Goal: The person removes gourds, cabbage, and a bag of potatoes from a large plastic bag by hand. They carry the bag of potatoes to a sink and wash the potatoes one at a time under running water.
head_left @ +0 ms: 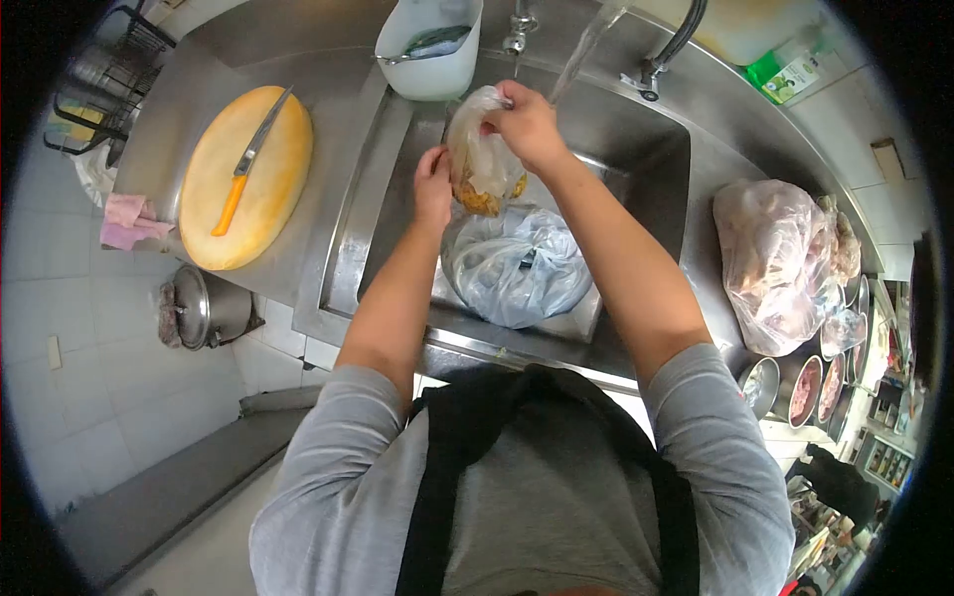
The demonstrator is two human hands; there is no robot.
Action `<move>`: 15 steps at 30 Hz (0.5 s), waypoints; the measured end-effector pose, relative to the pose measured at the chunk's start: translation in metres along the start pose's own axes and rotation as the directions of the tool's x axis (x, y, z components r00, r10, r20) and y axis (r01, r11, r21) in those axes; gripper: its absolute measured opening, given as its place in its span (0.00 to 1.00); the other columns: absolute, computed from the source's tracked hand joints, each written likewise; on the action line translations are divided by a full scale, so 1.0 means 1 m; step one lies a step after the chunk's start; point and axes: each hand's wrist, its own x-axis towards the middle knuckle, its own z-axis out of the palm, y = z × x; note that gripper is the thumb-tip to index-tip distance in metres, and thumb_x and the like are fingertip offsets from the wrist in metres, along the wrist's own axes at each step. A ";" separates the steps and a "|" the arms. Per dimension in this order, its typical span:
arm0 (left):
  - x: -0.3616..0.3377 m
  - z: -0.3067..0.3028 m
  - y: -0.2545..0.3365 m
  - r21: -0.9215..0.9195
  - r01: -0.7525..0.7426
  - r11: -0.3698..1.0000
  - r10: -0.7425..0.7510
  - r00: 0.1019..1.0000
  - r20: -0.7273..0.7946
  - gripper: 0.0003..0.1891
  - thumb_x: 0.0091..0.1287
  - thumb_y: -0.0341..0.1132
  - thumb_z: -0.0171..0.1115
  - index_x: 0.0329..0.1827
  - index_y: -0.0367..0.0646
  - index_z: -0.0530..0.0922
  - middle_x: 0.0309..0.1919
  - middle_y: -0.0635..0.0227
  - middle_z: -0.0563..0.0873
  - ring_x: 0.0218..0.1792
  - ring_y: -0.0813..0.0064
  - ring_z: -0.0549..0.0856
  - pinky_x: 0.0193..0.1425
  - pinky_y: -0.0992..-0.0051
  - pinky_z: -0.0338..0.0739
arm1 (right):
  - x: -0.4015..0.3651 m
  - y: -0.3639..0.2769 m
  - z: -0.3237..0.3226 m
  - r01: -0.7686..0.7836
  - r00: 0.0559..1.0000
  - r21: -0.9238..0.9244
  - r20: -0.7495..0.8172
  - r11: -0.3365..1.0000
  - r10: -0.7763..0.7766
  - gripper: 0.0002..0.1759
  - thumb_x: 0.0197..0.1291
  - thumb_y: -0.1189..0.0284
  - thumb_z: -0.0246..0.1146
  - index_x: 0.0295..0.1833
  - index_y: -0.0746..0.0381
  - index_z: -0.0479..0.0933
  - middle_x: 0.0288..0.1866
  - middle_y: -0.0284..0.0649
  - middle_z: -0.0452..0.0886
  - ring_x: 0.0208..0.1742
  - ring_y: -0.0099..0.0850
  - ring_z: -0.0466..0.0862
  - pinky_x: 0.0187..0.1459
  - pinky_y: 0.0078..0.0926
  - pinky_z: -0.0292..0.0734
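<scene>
Over the sink, my right hand (pixel 527 124) grips the upper part of a clear plastic bag (pixel 479 149). Something yellow-brown sits in the bag's bottom; its kind is hard to make out. My left hand (pixel 434 187) is closed at the bag's left edge, its fingertips partly hidden. Just below hangs no gap that I can judge between this bag and a larger, pale bluish plastic bag (pixel 517 266), bunched at its middle, lying in the sink (pixel 646 149).
Water runs from a tap (pixel 586 55). A white container (pixel 427 70) stands behind the sink. To the left, a knife (pixel 248 164) lies on a round cutting board (pixel 204 199). At right are a large filled plastic bag (pixel 770 258) and several metal bowls (pixel 800 387).
</scene>
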 end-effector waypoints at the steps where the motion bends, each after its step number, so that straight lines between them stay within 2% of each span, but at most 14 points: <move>1: 0.013 0.008 0.002 0.097 0.008 0.995 -0.013 0.999 0.052 0.15 0.68 0.31 0.50 0.57 0.42 0.69 0.52 0.66 0.75 0.52 0.75 0.74 0.49 0.75 0.70 | -0.005 0.008 -0.005 -0.030 1.000 0.095 0.004 0.995 0.030 0.09 0.48 0.85 0.58 0.37 0.67 0.74 0.33 0.40 0.79 0.33 0.27 0.80 0.37 0.21 0.76; 2: 0.023 0.016 0.002 0.194 0.009 0.981 -0.029 0.994 0.103 0.14 0.68 0.30 0.50 0.56 0.40 0.70 0.51 0.66 0.76 0.51 0.74 0.75 0.49 0.76 0.70 | -0.009 0.017 -0.011 -0.059 0.998 0.189 0.010 0.980 0.058 0.10 0.49 0.85 0.58 0.39 0.67 0.74 0.34 0.40 0.79 0.34 0.28 0.80 0.38 0.22 0.77; 3: 0.034 0.022 -0.003 0.311 -0.002 0.950 -0.033 0.994 0.108 0.15 0.68 0.29 0.49 0.56 0.41 0.69 0.52 0.65 0.75 0.51 0.74 0.74 0.50 0.75 0.71 | -0.010 0.027 -0.020 -0.067 0.997 0.092 0.043 0.993 0.063 0.13 0.50 0.87 0.56 0.43 0.67 0.73 0.39 0.41 0.78 0.38 0.29 0.80 0.43 0.24 0.78; 5: 0.053 0.034 -0.018 0.529 -0.029 0.848 -0.038 0.992 0.116 0.16 0.66 0.26 0.49 0.57 0.43 0.68 0.53 0.63 0.74 0.53 0.72 0.73 0.52 0.72 0.71 | -0.016 0.054 -0.035 -0.162 0.986 0.445 0.040 0.881 0.161 0.14 0.50 0.88 0.55 0.44 0.67 0.72 0.40 0.41 0.78 0.40 0.30 0.80 0.44 0.26 0.78; 6: 0.048 0.042 -0.027 0.401 0.087 0.912 -0.117 0.992 0.050 0.18 0.65 0.24 0.48 0.59 0.44 0.67 0.54 0.63 0.73 0.54 0.71 0.73 0.53 0.71 0.71 | -0.023 0.070 -0.038 -0.201 0.976 0.602 0.054 0.773 0.212 0.14 0.50 0.88 0.54 0.44 0.67 0.71 0.41 0.41 0.77 0.41 0.31 0.80 0.44 0.27 0.79; 8: 0.024 0.065 -0.046 0.100 0.291 0.952 -0.288 0.957 -0.040 0.23 0.62 0.21 0.47 0.61 0.47 0.64 0.56 0.62 0.71 0.56 0.68 0.72 0.56 0.69 0.71 | -0.033 0.107 -0.039 -0.324 0.938 0.486 0.053 0.812 0.343 0.14 0.51 0.88 0.53 0.44 0.67 0.70 0.42 0.42 0.77 0.42 0.33 0.80 0.45 0.28 0.79; 9: 0.025 0.066 -0.092 0.063 0.295 0.953 -0.294 0.956 -0.022 0.22 0.60 0.23 0.52 0.59 0.46 0.65 0.56 0.63 0.72 0.56 0.69 0.72 0.56 0.70 0.70 | -0.035 0.122 -0.040 -0.383 0.914 0.424 0.045 0.820 0.403 0.14 0.52 0.88 0.53 0.44 0.67 0.70 0.43 0.42 0.77 0.43 0.34 0.80 0.45 0.29 0.79; 10: 0.027 0.067 -0.134 0.031 0.298 0.954 -0.298 0.954 -0.003 0.22 0.59 0.26 0.56 0.58 0.45 0.67 0.56 0.65 0.73 0.56 0.70 0.72 0.57 0.71 0.69 | -0.035 0.133 -0.039 -0.370 0.916 0.464 0.039 0.805 0.398 0.13 0.50 0.88 0.55 0.42 0.66 0.70 0.41 0.41 0.76 0.41 0.32 0.79 0.43 0.28 0.79; 12: 0.005 0.083 -0.140 -0.007 0.158 0.987 -0.158 0.987 -0.019 0.23 0.58 0.26 0.56 0.58 0.45 0.67 0.55 0.65 0.73 0.56 0.69 0.73 0.58 0.70 0.68 | -0.030 0.148 -0.032 -0.338 0.919 0.547 0.018 0.766 0.393 0.11 0.48 0.87 0.57 0.37 0.64 0.71 0.36 0.37 0.76 0.37 0.30 0.79 0.37 0.27 0.79; 15: 0.015 0.070 -0.184 -0.181 0.060 0.982 -0.072 0.996 -0.061 0.22 0.57 0.24 0.56 0.56 0.44 0.68 0.52 0.66 0.76 0.52 0.69 0.75 0.57 0.70 0.69 | -0.020 0.134 -0.042 -0.319 0.917 0.572 -0.014 0.755 0.399 0.09 0.48 0.87 0.58 0.34 0.63 0.70 0.33 0.37 0.76 0.34 0.31 0.79 0.39 0.29 0.81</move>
